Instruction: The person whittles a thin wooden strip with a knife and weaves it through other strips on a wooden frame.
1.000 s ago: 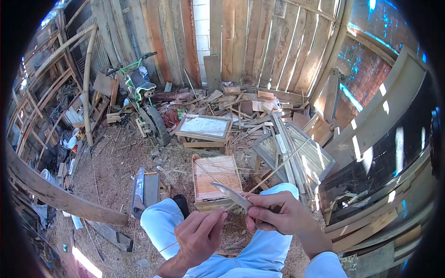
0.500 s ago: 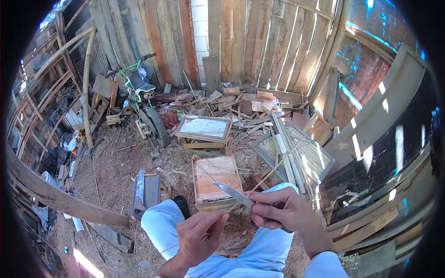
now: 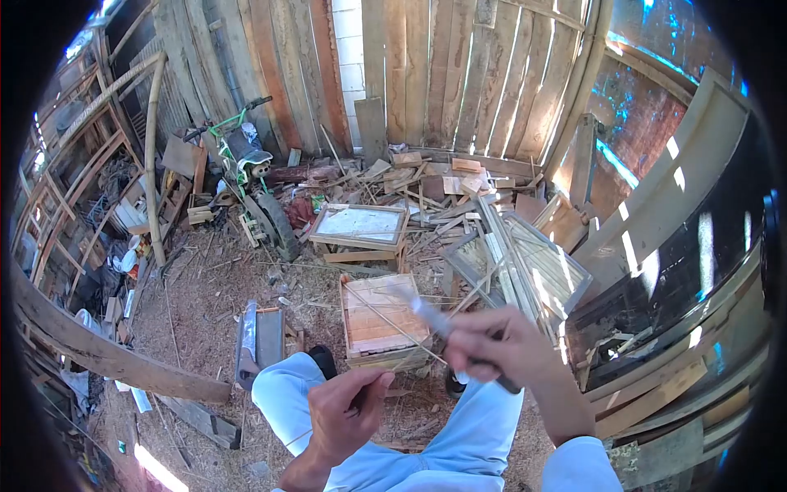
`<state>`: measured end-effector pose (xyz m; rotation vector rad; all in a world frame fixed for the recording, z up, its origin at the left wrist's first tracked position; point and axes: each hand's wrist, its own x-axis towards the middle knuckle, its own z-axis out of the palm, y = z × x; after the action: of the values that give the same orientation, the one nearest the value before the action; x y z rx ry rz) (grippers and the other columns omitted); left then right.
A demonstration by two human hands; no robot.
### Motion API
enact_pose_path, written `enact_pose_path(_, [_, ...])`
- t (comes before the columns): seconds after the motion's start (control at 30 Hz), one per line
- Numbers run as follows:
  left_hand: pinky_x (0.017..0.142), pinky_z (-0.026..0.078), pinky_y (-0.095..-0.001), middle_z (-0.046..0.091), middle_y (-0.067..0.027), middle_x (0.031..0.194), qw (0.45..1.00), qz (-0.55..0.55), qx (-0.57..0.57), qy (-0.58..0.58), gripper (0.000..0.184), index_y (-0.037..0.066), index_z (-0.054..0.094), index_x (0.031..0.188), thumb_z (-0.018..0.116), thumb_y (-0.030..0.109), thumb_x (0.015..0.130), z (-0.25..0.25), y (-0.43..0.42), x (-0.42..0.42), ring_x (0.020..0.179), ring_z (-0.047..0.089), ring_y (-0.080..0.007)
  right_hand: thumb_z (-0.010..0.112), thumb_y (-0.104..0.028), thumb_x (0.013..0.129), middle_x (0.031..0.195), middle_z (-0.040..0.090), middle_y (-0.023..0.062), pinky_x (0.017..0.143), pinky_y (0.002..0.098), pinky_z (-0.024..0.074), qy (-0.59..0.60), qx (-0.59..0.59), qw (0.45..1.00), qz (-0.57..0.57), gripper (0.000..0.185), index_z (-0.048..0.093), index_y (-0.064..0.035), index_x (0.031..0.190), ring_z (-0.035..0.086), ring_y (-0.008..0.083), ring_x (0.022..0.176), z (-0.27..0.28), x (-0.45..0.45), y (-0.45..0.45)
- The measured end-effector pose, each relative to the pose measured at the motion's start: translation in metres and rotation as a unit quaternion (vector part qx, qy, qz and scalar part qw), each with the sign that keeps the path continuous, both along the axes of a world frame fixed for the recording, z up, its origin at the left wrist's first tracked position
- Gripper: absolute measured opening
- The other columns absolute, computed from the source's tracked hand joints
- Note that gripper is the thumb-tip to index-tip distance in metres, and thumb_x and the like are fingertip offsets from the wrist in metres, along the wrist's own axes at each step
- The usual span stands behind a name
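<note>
My left hand (image 3: 346, 412) is closed in a pinch around a thin strip (image 3: 302, 439), probably of wood or bamboo, low and left of centre. One length of it shows below the hand, over my leg. My right hand (image 3: 500, 348) grips a knife (image 3: 426, 312) by its dark handle. The blade points up and left, smeared by motion, apart from the left hand. Beyond the hands sits a shallow wooden box (image 3: 385, 359) with a thin stick (image 3: 377, 310) lying across it. A broad-bladed knife (image 3: 247, 340) lies to the left, beside my knee.
Scrap wood (image 3: 426, 184) is heaped by the plank wall (image 3: 410, 82). A small green bike (image 3: 254, 172) stands back left. A framed panel (image 3: 361, 223) lies ahead, and slatted panels (image 3: 545, 262) lean at right. A curved beam (image 3: 106, 348) crosses the left side.
My right hand and the knife have risen, the blade lifting away from the left hand. My left hand has shifted only slightly and keeps its pinch.
</note>
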<state>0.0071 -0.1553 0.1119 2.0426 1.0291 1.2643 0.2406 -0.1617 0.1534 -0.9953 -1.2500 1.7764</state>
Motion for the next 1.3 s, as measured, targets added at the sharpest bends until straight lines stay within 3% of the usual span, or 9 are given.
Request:
enact_pose_path(0.07, [0.046,0.042,-0.0246,0.064,-0.0107,0.067,1.0,-0.004,-0.017,-0.01,0.007,0.0,0.066,0.086,0.069,0.002,0.08,-0.002,0.001,-0.003,0.052,0.057,-0.0138,0.052,-0.016,0.096,0.072,0.057,0.0023,0.041,0.0171,0.031,0.024,0.019,0.992,-0.125,0.022,0.062,0.0031,0.099,0.042,0.0028,0.049,0.01,0.005,0.001])
enact_pose_path(0.23, [0.047,0.042,-0.0236,0.064,-0.0084,0.066,0.995,-0.011,-0.094,-0.021,0.007,-0.001,0.066,0.088,0.067,0.004,0.083,-0.005,0.003,-0.004,0.052,0.056,-0.0088,0.053,-0.014,0.094,0.074,0.059,0.005,0.042,0.0189,0.0314,0.057,-0.025,0.997,-0.033,0.027,0.059,0.0055,0.111,0.042,0.0051,0.049,0.002,-0.006,-0.002])
enact_pose_path(0.33, [0.047,0.041,-0.0227,0.064,-0.0075,0.065,0.995,-0.021,-0.091,-0.039,0.007,-0.001,0.066,0.089,0.066,0.004,0.084,-0.009,0.006,-0.003,0.052,0.055,-0.0071,0.056,-0.013,0.092,0.071,0.058,0.0056,0.039,0.0189,0.0269,0.038,-0.012,0.993,-0.112,0.037,0.052,0.002,0.126,0.039,0.0047,0.045,0.002,0.007,0.007])
enact_pose_path(0.5, [0.047,0.04,-0.0224,0.062,-0.0075,0.064,0.994,-0.022,-0.105,-0.028,0.006,-0.001,0.066,0.088,0.065,0.005,0.085,-0.008,0.011,-0.007,0.052,0.053,-0.007,0.055,-0.011,0.092,0.07,0.057,0.0044,0.039,0.0183,0.0285,0.059,0.008,0.98,-0.19,0.035,0.053,0.0028,0.124,0.041,0.0045,0.046,0.007,0.021,0.016])
enact_pose_path(0.6, [0.046,0.039,-0.0226,0.06,-0.0071,0.063,0.995,-0.012,-0.09,-0.026,0.006,-0.001,0.065,0.088,0.065,0.005,0.085,-0.008,0.011,-0.004,0.051,0.052,-0.0072,0.055,-0.013,0.093,0.073,0.058,0.0049,0.04,0.019,0.0318,0.037,-0.005,0.994,-0.099,0.026,0.059,0.0022,0.113,0.043,0.0054,0.049,0.006,0.004,0.005])
enact_pose_path(0.87, [0.046,0.038,-0.0239,0.06,-0.0062,0.06,0.995,0.02,-0.1,-0.026,0.009,-0.001,0.066,0.089,0.064,0.008,0.086,-0.022,0.019,-0.01,0.05,0.05,-0.0068,0.056,-0.012,0.091,0.072,0.057,0.0044,0.038,0.0171,0.0276,0.066,0.016,0.971,-0.23,0.038,0.05,0.0019,0.127,0.04,0.0044,0.045,0.01,0.033,0.023])
enact_pose_path(1.03, [0.046,0.037,-0.0228,0.058,-0.0035,0.059,0.988,-0.009,-0.135,-0.073,0.011,-0.002,0.066,0.091,0.064,0.008,0.087,-0.016,0.023,0.003,0.051,0.048,-0.0054,0.052,-0.013,0.094,0.078,0.062,0.0054,0.042,0.0184,0.0331,-0.003,0.026,0.986,-0.165,0.036,0.05,0.0008,0.128,0.043,0.0058,0.05,-0.001,-0.003,0.01])
enact_pose_path(1.1, [0.047,0.037,-0.0223,0.058,-0.003,0.059,0.985,-0.015,-0.154,-0.073,0.011,-0.002,0.066,0.091,0.063,0.008,0.087,-0.011,0.022,0.007,0.051,0.048,-0.005,0.054,-0.013,0.094,0.08,0.063,0.0058,0.043,0.0185,0.0346,-0.012,0.009,0.999,-0.049,0.039,0.049,-0.001,0.131,0.044,0.0056,0.051,-0.015,-0.019,0.006])
enact_pose_path(1.3, [0.048,0.038,-0.021,0.058,-0.0027,0.059,0.983,-0.025,-0.168,-0.074,0.012,-0.002,0.066,0.092,0.063,0.009,0.087,-0.017,0.018,-0.002,0.053,0.048,-0.0036,0.054,-0.014,0.094,0.078,0.062,0.0041,0.043,0.0172,0.0334,0.028,0.02,0.996,-0.077,0.036,0.051,-0.0012,0.128,0.043,0.0044,0.051,-0.011,-0.002,0.016])
